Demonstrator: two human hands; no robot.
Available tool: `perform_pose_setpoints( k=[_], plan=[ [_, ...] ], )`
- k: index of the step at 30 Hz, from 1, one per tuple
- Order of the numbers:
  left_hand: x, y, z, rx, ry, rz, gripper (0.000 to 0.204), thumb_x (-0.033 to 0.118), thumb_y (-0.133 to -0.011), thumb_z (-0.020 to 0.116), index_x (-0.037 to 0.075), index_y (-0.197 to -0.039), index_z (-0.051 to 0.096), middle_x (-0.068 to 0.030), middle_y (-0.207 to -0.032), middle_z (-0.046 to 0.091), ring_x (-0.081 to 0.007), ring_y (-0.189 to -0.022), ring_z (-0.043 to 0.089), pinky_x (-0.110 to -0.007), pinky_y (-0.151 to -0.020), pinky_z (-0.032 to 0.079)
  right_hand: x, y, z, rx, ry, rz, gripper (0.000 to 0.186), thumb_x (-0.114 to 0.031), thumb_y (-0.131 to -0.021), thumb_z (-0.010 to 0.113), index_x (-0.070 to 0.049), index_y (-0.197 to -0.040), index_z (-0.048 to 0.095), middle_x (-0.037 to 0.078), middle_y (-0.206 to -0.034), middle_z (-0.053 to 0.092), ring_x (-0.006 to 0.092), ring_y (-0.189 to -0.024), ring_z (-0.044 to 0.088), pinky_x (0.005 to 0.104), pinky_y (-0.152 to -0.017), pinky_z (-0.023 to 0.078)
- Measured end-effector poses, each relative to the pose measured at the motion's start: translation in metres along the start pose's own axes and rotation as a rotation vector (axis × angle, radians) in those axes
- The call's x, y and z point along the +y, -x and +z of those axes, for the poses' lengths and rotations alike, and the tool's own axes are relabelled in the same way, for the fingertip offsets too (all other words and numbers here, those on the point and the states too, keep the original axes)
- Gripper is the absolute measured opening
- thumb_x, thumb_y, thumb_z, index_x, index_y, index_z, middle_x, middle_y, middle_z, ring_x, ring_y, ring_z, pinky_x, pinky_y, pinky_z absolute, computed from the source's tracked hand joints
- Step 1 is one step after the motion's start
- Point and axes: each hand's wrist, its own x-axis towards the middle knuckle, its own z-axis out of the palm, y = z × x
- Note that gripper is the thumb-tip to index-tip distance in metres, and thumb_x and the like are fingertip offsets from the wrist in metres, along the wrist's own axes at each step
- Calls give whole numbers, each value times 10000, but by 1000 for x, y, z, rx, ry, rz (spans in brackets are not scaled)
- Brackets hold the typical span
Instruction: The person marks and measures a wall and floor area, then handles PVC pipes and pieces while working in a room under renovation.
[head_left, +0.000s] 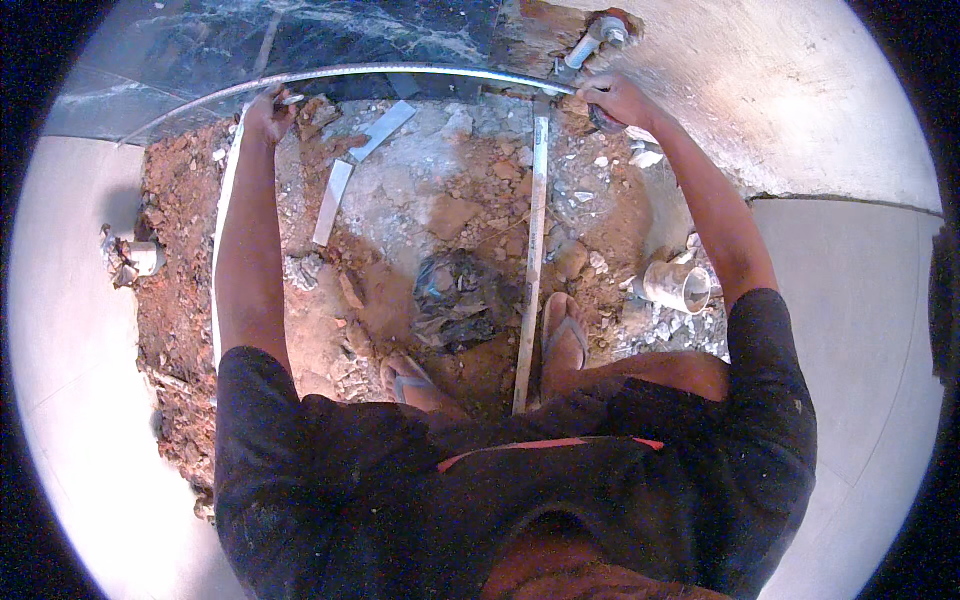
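Note:
A tape measure's blade (400,71) stretches in a long arc across the foot of the dark marbled wall. My right hand (620,103) is closed round the tape measure's dark case (603,120) at the right end of the blade. Just below the blade, toward the left, my left hand (267,117) is closed with a small pale object (291,99) at its fingertips; its kind cannot be made out. Whether the left fingers touch the blade is unclear. Between my arms, a long white pipe or rod (536,210) lies on the broken ground.
Two pale flat strips (384,130) lie on the rubble. A crumpled black plastic bag (458,300) sits between my sandalled feet. Open pipe stubs stand at right (678,287) and left (147,258); another pipe fitting (597,40) projects at the far wall. Smooth floor (850,330) borders the rubble.

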Motion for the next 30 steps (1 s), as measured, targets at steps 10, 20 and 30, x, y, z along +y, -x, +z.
perform_pose_setpoints(
  k=[10,20,30],
  plan=[
    [-3,13,13,-2,-110,44,120,180,-980,609,70,-1029,602,-61,-832,604,-185,-740,577,-336,-624,536,5,0,5,76,-79,-78,301,-305,-911,643,-13,-934,709,129,-823,704,209,-762,634,368,-757,496],
    [-7,-5,10,-6,-52,23,184,248,-977,610,94,-1078,611,-64,-970,612,-191,-826,561,-324,-628,534,3,0,8,108,-134,-109,269,-256,-896,662,4,-941,715,115,-806,690,198,-753,615,343,-745,486],
    [-9,-10,8,-48,-91,16,218,251,-985,596,78,-1117,603,-82,-1011,608,-213,-835,552,-308,-587,525,-3,4,3,62,-61,-107,267,-265,-905,631,-10,-933,707,119,-777,666,201,-749,610,349,-739,484]
  ],
)
